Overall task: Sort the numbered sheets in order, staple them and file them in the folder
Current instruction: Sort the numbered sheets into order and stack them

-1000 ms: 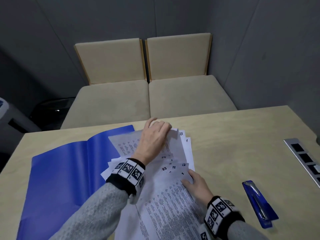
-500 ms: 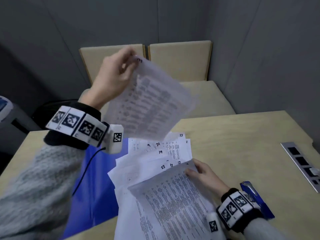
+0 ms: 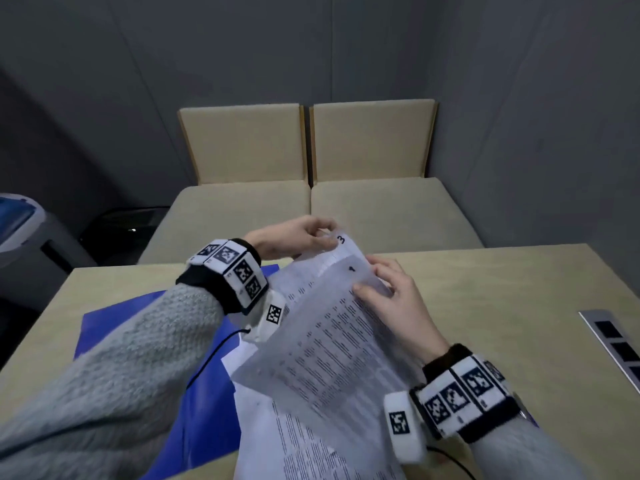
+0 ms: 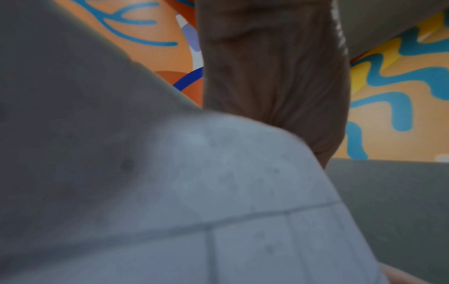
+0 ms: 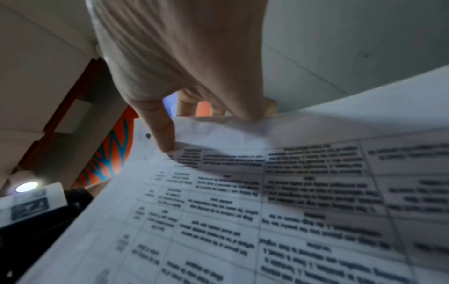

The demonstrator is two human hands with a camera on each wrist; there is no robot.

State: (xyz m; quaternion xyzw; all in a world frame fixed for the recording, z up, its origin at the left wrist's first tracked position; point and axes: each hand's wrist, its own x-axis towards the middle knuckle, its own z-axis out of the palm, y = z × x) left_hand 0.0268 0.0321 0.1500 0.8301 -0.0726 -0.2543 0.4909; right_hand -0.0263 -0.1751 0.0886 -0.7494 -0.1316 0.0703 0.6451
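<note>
Two printed sheets are held up above the table. My left hand pinches the top corner of the rear sheet, marked 3. My right hand grips the top corner of the front sheet, marked 1; the right wrist view shows the thumb pressed on this sheet. The two sheets overlap. More printed sheets lie on the table under them. The open blue folder lies at the left. The left wrist view is blurred, filled by the back of a sheet.
The light wooden table has a grey socket strip set in at its right edge. Two beige cushioned seats stand beyond the far edge. A grey bin stands at the far left.
My left hand lifted a sheet high off the pile, then brought it down. My right hand raised its own sheet off the table to meet it. The blue stapler has dropped out of sight.
</note>
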